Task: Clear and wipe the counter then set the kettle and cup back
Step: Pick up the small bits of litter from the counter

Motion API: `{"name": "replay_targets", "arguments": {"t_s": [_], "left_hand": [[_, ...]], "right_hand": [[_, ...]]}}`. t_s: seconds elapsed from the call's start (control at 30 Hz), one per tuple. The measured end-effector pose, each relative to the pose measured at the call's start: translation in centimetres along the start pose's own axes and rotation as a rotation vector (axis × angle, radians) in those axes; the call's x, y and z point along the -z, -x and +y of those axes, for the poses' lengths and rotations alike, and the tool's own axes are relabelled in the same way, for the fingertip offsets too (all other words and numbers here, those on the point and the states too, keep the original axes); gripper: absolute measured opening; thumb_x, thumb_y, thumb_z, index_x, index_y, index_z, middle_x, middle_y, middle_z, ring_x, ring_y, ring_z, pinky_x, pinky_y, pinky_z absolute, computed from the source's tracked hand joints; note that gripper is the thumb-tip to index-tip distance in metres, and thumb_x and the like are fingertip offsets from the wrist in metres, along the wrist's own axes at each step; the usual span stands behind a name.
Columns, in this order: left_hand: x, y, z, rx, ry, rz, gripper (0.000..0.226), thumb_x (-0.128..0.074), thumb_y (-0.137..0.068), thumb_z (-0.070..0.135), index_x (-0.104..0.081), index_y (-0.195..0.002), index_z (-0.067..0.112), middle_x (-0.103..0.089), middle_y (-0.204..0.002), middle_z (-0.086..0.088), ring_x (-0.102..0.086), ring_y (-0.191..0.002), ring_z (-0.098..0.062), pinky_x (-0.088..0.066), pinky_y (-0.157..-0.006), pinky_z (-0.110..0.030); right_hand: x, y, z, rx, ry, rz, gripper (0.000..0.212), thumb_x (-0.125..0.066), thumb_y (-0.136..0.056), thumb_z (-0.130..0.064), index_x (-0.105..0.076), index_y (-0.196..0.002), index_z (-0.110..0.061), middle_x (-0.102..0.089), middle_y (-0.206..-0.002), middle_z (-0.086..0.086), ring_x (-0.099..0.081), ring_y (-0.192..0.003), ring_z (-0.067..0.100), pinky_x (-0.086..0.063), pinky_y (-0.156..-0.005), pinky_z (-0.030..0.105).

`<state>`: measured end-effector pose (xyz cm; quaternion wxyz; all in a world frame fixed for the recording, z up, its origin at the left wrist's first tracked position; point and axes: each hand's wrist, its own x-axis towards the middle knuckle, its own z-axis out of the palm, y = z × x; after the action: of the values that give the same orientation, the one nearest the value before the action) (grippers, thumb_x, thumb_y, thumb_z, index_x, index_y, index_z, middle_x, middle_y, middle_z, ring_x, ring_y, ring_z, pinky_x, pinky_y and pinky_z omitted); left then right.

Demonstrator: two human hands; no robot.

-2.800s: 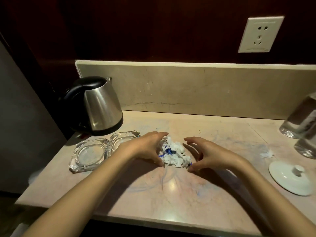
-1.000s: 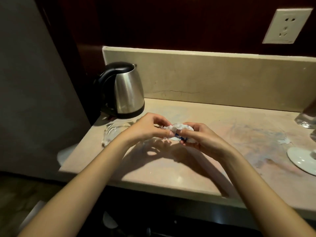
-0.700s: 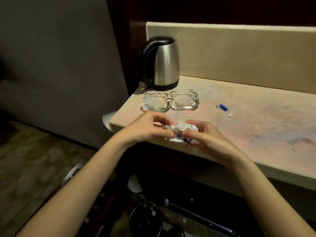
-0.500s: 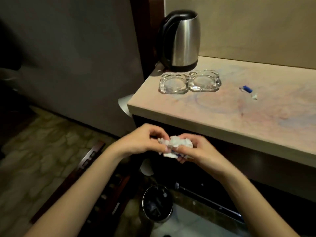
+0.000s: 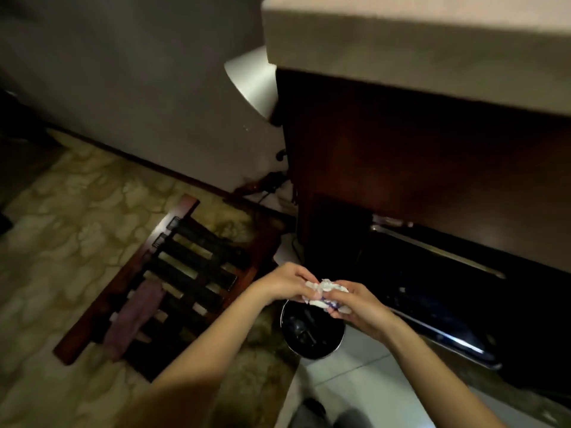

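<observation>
Both hands, left (image 5: 285,284) and right (image 5: 355,307), are pinching a crumpled white wad (image 5: 324,293) with blue flecks, probably tissue, holding it over the rim of a dark bin (image 5: 312,332) on the floor, below the counter (image 5: 417,54) edge.

no text, label, brand or number can be read anywhere here (the blue marks on the crumpled paper wad (image 5: 324,293) at about 5 o'clock are too blurred to make out).
</observation>
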<state>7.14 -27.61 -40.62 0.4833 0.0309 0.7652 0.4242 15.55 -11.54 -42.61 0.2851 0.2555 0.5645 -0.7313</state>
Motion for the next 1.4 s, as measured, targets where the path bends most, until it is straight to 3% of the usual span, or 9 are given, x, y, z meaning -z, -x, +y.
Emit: {"name": "replay_targets", "arguments": {"t_s": [0.23,0.4,0.53,0.63,0.7,0.87,1.03,1.2,1.4], "left_hand": [[-1.9,-11.5,-10.1,0.133,-0.032,0.069,0.032,-0.073,-0.077,-0.001,-0.065,-0.108,-0.003,-0.061,-0.075,0.0,-0.061,-0.067,-0.007,-0.054,-0.061,-0.014],[-3.9,-15.7,-14.1,0.201,-0.003,0.067,0.044,-0.065,-0.083,-0.001,-0.055,-0.126,0.0,-0.058,-0.083,0.0,-0.058,-0.071,-0.006,-0.048,-0.057,-0.015],[-4.2,-16.1,-14.9,0.253,0.007,0.125,0.043,-0.056,-0.092,0.016,-0.047,-0.134,0.012,-0.056,-0.092,-0.001,-0.053,-0.069,-0.006,-0.039,-0.05,-0.017],[-3.6,-15.2,-14.8,0.307,0.042,0.146,0.042,-0.053,-0.096,0.023,-0.047,-0.136,0.012,-0.055,-0.088,-0.005,-0.048,-0.063,-0.01,-0.038,-0.049,-0.022],[-3.2,-14.0,-13.9,0.309,0.057,0.151,0.039,-0.053,-0.096,0.026,-0.05,-0.133,0.014,-0.054,-0.08,-0.004,-0.051,-0.067,-0.013,-0.038,-0.052,-0.024],[-2.5,-10.4,-10.2,0.271,0.1,0.121,0.032,-0.051,-0.096,0.028,-0.054,-0.126,0.018,-0.057,-0.125,-0.005,-0.057,-0.1,-0.016,-0.043,-0.063,-0.024],[-2.3,-5.2,-5.8,0.232,0.148,0.076,0.029,-0.051,-0.096,0.025,-0.057,-0.124,0.017,-0.06,-0.115,0.0,-0.059,-0.097,-0.012,-0.044,-0.068,-0.024],[-0.1,2.8,1.7,0.109,0.027,-0.041,0.028,-0.049,-0.097,0.028,-0.058,-0.122,0.018,-0.065,-0.11,0.002,-0.061,-0.093,-0.009,-0.045,-0.076,-0.024],[4.3,14.5,14.7,-0.158,-0.123,-0.142,0.021,-0.048,-0.098,0.027,-0.058,-0.115,0.018,-0.068,-0.105,0.0,-0.064,-0.089,-0.011,-0.047,-0.076,-0.023]], "right_hand": [[2.2,-11.4,9.3,-0.145,-0.012,0.079,0.022,-0.062,-0.089,-0.01,-0.059,-0.111,-0.005,-0.062,-0.086,0.005,-0.059,-0.069,0.011,-0.054,-0.067,0.02],[3.1,-15.7,13.3,-0.195,-0.008,0.091,0.035,-0.062,-0.09,-0.013,-0.053,-0.123,-0.005,-0.063,-0.105,0.008,-0.061,-0.078,0.012,-0.054,-0.065,0.018],[3.2,-16.2,13.9,-0.305,0.102,0.052,0.049,-0.05,-0.094,-0.043,-0.039,-0.139,-0.026,-0.048,-0.135,0.003,-0.056,-0.11,0.028,-0.042,-0.087,0.036],[3.4,-15.3,13.1,-0.308,0.058,0.078,0.048,-0.043,-0.097,-0.043,-0.035,-0.143,-0.029,-0.042,-0.138,0.003,-0.044,-0.128,0.032,-0.033,-0.098,0.044],[3.4,-14.2,12.1,-0.262,0.036,0.113,0.042,-0.044,-0.099,-0.036,-0.042,-0.139,-0.024,-0.048,-0.132,0.003,-0.046,-0.126,0.027,-0.033,-0.102,0.044],[2.6,-11.0,9.4,-0.137,-0.015,0.204,0.033,-0.054,-0.096,-0.02,-0.055,-0.127,-0.009,-0.064,-0.111,0.005,-0.06,-0.098,0.019,-0.046,-0.077,0.029],[1.0,-6.2,5.2,-0.073,-0.048,0.181,0.023,-0.054,-0.095,-0.01,-0.061,-0.114,0.0,-0.07,-0.084,0.005,-0.066,-0.067,0.011,-0.05,-0.062,0.019],[-0.6,1.5,-1.8,-0.009,-0.093,-0.007,0.018,-0.053,-0.096,-0.014,-0.066,-0.105,-0.006,-0.073,-0.091,0.008,-0.07,-0.073,0.012,-0.053,-0.065,0.02],[-2.4,13.8,-14.4,0.243,0.08,-0.099,0.019,-0.058,-0.088,-0.021,-0.067,-0.099,-0.008,-0.072,-0.089,0.008,-0.068,-0.072,0.013,-0.052,-0.063,0.019]]}}
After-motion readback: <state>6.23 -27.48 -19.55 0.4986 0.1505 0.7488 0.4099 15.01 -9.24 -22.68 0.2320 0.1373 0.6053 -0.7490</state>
